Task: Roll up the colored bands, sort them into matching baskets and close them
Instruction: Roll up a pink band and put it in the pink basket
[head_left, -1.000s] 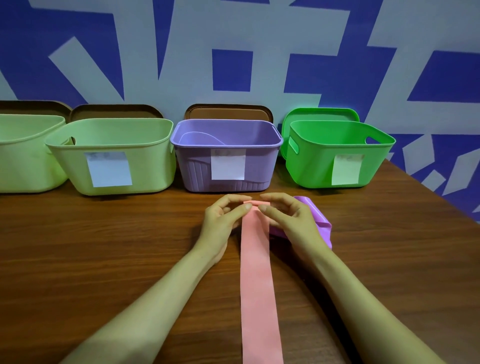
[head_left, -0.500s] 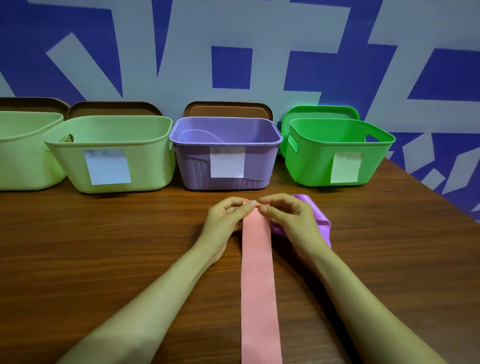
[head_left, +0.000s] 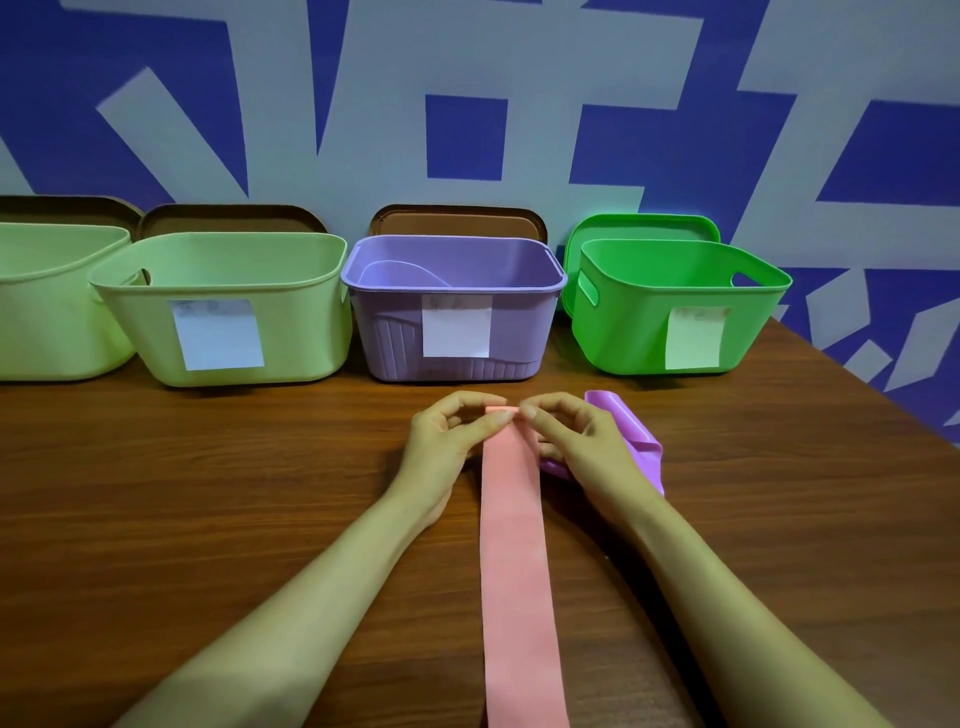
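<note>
A long pink band lies flat on the wooden table, running from the front edge toward the baskets. My left hand and my right hand pinch its far end between thumbs and fingertips, where a small fold or first roll shows. A crumpled purple band lies just right of my right hand, partly hidden under it. Behind stand a purple basket, a bright green basket and two pale green baskets, all uncovered.
Brown lids lean on the wall behind the purple and pale green baskets; a green lid leans behind the green basket. Each nearer basket carries a white label. The table's right edge slants past the green basket.
The fingertips of both hands have drawn closer together on the band's far end, and the small fold there has tightened. The band and baskets stay where they were.
</note>
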